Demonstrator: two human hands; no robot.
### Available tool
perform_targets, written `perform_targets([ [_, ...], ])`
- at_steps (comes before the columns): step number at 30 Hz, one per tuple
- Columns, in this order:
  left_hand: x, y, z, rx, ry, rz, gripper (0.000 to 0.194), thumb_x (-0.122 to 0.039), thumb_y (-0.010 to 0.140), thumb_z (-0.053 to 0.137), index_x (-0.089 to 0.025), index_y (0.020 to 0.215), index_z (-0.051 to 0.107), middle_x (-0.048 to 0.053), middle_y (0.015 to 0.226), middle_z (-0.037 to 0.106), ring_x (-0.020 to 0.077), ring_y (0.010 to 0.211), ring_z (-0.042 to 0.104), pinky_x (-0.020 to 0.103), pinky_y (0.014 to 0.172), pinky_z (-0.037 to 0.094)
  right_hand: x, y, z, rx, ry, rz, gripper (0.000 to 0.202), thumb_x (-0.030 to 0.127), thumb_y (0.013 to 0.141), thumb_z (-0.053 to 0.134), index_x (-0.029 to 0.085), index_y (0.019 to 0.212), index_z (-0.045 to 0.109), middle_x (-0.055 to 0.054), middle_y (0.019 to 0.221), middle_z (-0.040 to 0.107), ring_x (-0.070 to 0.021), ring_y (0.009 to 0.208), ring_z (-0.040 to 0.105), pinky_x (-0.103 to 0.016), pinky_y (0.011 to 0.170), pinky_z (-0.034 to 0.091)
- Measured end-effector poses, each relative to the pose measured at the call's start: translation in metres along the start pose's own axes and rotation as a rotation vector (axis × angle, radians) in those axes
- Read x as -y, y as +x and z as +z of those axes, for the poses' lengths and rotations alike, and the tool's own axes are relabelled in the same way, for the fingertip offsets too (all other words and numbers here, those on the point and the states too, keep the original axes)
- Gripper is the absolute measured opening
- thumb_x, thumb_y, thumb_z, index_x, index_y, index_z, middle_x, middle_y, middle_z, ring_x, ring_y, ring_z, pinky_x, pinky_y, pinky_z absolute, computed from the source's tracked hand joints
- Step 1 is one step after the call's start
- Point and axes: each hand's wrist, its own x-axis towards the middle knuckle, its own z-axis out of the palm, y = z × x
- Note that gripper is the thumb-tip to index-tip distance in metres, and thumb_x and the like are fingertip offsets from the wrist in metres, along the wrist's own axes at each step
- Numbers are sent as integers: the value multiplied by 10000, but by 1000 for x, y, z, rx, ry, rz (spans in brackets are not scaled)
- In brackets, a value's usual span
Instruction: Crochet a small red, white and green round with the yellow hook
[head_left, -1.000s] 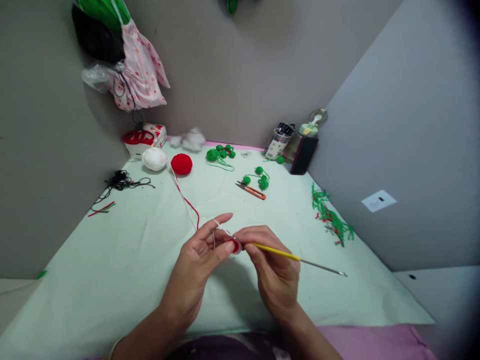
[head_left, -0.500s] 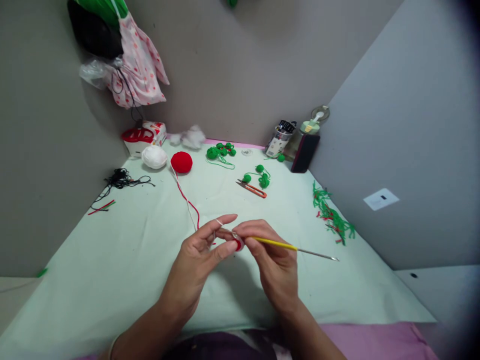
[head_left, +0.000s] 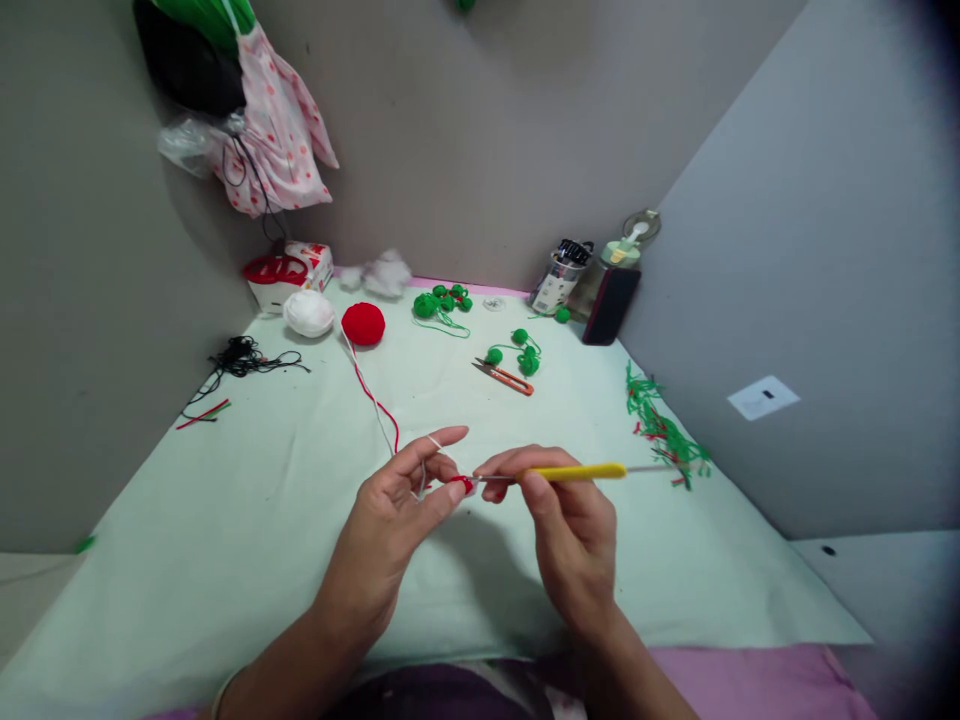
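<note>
Left hand is pinching the red piece, right hand is gripping the yellow-handled hook, and I'm thinking light tension on the white yarn helps.

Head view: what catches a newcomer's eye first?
Likely the yellow-handled hook in the right hand, reaching to the small red piece pinched in the left hand. Then the red yarn ball, beside the white ball, toward the back left of the pale green cloth.
</note>
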Motion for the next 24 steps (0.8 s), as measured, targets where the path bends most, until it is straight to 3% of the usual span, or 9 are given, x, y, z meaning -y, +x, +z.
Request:
perform_targets([
  [4, 5, -1, 2, -66, 34, 82, 374, -292, 830, 886, -347, 1194, 818, -24, 877, 667, 178, 961, 586, 313, 985, 412, -3, -8, 2, 112, -431, -381, 358, 70, 1019, 553, 270, 1275, 703, -87, 1054, 778, -219, 958, 727, -376, 802, 607],
  [7, 5, 0, 3, 34, -178, -86, 488, -309, 811, 903, -291, 1282, 779, -7, 888, 697, 183, 955, 609, 324, 975, 436, -8, -10, 3, 72, -666, -545, 456, 70, 983, 619, 315, 1362, 690, -102, 1135, 774, -254, 1036, 715, -417, 846, 610],
  [10, 2, 2, 2, 77, -356, -254, 514, -282, 800, 901, -191, 1289, 768, 29, 901, 727, 190, 947, 638, 346, 998, 449, -8, -7, 0, 27, -497, -418, 366, 118, 1008, 607, 328, 1280, 731, -75, 1078, 784, -253, 995, 706, -442, 862, 589],
  [13, 0, 4, 1, 45, -357, -232, 509, -250, 814, 888, -195, 1303, 760, 23, 884, 737, 171, 905, 641, 343, 1004, 444, -4, 0, 0, -28, -152, -171, 222, 195, 1050, 576, 283, 1089, 777, -52, 926, 765, -225, 898, 696, -397, 799, 576],
  [15, 0, 3, 2, 59, -302, -187, 494, -264, 815, 890, -223, 1291, 767, 5, 860, 727, 165, 900, 636, 320, 970, 442, -3, 4, 2, -31, -43, -100, 193, 240, 1050, 602, 266, 1015, 789, -53, 921, 765, -222, 914, 710, -374, 792, 587],
  [20, 7, 1, 7, 58, -182, -63, 425, -283, 822, 893, -265, 1235, 795, -11, 854, 735, 156, 889, 632, 309, 945, 446, -4, 1, 7, 35, -189, -194, 233, 141, 1032, 607, 267, 1125, 779, -61, 1003, 789, -202, 929, 740, -328, 763, 613],
  [24, 7, 4, 5, 55, -284, -165, 451, -308, 773, 926, -220, 1200, 813, 29, 930, 766, 173, 928, 639, 318, 945, 463, -4, -5, 2, 90, -475, -427, 355, 55, 987, 623, 256, 1246, 761, -106, 1131, 780, -227, 1018, 730, -356, 828, 612],
])
